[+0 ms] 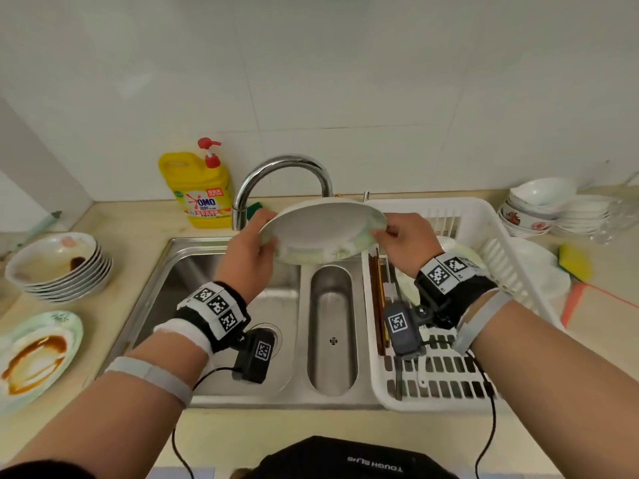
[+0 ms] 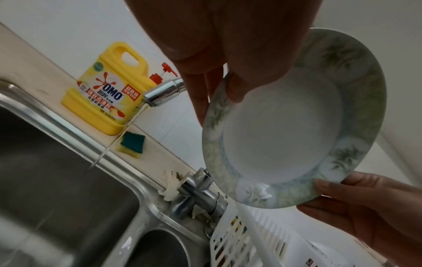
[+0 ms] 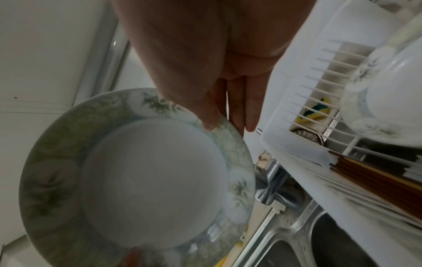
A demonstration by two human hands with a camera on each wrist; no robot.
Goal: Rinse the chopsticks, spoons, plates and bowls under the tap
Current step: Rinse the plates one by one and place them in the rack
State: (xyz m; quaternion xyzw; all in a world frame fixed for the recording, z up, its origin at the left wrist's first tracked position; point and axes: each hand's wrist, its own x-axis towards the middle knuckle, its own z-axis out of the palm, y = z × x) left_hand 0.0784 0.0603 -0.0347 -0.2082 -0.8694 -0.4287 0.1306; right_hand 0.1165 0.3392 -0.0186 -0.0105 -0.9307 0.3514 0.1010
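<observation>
Together both hands (image 1: 254, 254) (image 1: 403, 242) grip plate (image 1: 321, 231) (tilted).

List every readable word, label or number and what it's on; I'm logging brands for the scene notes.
"OMO": yellow detergent bottle.
Chinese print on that bottle's label: too blurred to read.
"TOUGH SLHS", seen upside down, last letters uncertain: black garment.
Square black-and-white markers, no words: wristbands.

We are standing at a home kitchen counter. A stainless double sink (image 1: 193, 257) is set into a beige countertop (image 1: 138, 216) under white wall tiles (image 1: 311, 81), with a curved chrome tap (image 1: 281, 174) running. A yellow OMO dish-soap bottle (image 1: 202, 191) stands behind it, and stacked dirty plates (image 1: 58, 267), a white draining rack (image 1: 449, 340) and what look like rice bowls (image 1: 539, 209) sit alongside.
</observation>
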